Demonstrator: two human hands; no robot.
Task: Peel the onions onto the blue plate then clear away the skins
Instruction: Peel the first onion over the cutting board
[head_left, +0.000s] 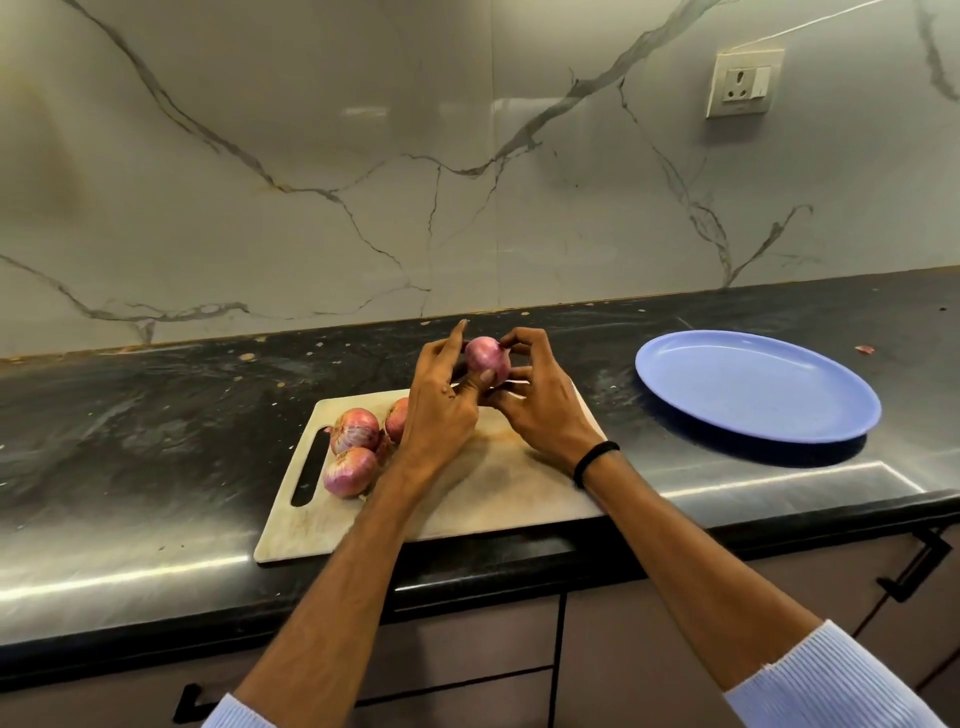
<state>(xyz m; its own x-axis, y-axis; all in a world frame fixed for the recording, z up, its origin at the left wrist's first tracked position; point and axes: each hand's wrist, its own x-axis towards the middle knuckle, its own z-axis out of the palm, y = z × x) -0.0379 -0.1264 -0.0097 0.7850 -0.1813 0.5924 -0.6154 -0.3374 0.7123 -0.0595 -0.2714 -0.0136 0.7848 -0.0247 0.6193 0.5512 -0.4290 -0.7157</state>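
Note:
A red onion (485, 358) is held up above the far edge of the pale cutting board (498, 493). My left hand (441, 400) grips it from the left, thumb on its front. My right hand (540, 400) pinches the skin at its top right with fingertips. Three more unpeeled red onions lie on the board's left part: one (355, 430), one (349, 471) nearer me, and one (397, 418) partly hidden behind my left hand. The blue plate (758, 389) sits bare on the counter to the right.
The black stone counter (156, 431) runs left to right, with a marble wall behind and a wall socket (740, 83) at upper right. A small scrap (865, 349) lies beyond the plate. Cabinet doors with black handles (914, 566) are below the counter edge.

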